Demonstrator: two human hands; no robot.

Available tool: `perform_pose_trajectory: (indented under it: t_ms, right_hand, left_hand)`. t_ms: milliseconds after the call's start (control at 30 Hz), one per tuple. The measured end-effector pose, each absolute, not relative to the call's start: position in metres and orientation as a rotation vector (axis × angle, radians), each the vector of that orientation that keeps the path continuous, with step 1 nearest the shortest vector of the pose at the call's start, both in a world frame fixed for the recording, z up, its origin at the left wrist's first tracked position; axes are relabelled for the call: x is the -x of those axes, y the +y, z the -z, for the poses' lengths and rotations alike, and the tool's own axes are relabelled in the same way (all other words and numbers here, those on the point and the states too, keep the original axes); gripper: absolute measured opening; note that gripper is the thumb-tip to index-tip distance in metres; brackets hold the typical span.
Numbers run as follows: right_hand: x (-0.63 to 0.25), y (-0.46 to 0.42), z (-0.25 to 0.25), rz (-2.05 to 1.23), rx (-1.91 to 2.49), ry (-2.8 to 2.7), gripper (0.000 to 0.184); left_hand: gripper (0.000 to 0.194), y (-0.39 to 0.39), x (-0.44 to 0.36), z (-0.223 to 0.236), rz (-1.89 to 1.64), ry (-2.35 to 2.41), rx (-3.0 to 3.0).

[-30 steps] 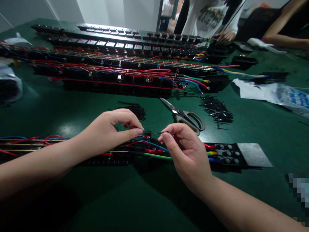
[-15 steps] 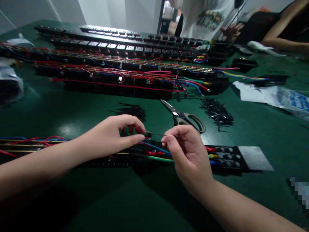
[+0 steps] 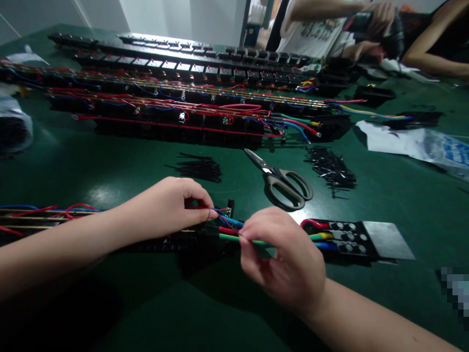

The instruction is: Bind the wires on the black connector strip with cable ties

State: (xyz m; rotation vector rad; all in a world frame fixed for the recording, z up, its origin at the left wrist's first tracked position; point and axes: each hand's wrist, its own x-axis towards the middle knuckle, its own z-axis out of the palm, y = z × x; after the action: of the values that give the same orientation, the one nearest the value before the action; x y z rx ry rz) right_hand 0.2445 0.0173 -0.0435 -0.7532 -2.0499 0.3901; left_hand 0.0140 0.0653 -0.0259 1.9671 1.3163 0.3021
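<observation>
Long black wired assembly with gold-coloured rails: one item, on the green desk, running beneath both hands.
Thick red, blue and green-yellow cables: three; right-hand ends seated at the black terminal block with round studs, which carries a flat silver metal plate. That end appears done.
Thin red and blue wires: lying over the cables, between the hands; judged unfinished. No closed tie shows around them, though the fingers may cover one.
Left hand: thumb and forefinger brought together, apparently gripping the thin wires.
Right hand: fingertips pinched just above the cables; what they grip, if anything, is too small to tell.
Loose red wire loops: on the left stretch, arching free of the rails; seemingly left to tidy.
Thin black plastic ties: one small bundle and one larger heap, both lying loose, a supply evidently unspent.
Scissors with grey-and-black handles: one pair, lying beyond the right hand, untouched.
Rear rows of black wired assemblies: several; the nearest has coloured cable ends unconnected, so presumably incomplete.
</observation>
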Motion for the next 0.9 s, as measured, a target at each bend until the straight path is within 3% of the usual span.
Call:
perform_pose_trajectory:
  t_ms: [167, 633, 900]
  right_hand:
    - [-0.2465, 0.0159, 0.0344, -0.161, 0.521, -2.278, 0.012]
    - [-0.2398, 0.0155, 0.0428, -0.229, 0.596, -2.193, 0.012]
    - [-0.2395, 0.0166, 0.0394, -0.101, 0.613, -2.278, 0.006]
  left_hand:
    - [0.025, 0.0659, -0.0133, 0.0245, -0.343, 1.288, -2.028]
    - [0.020, 0.0659, -0.0123, 0.0266, -0.380, 1.284, -2.038]
    - [0.022, 0.0663, -0.0138, 0.0263, -0.346, 1.286, -1.991]
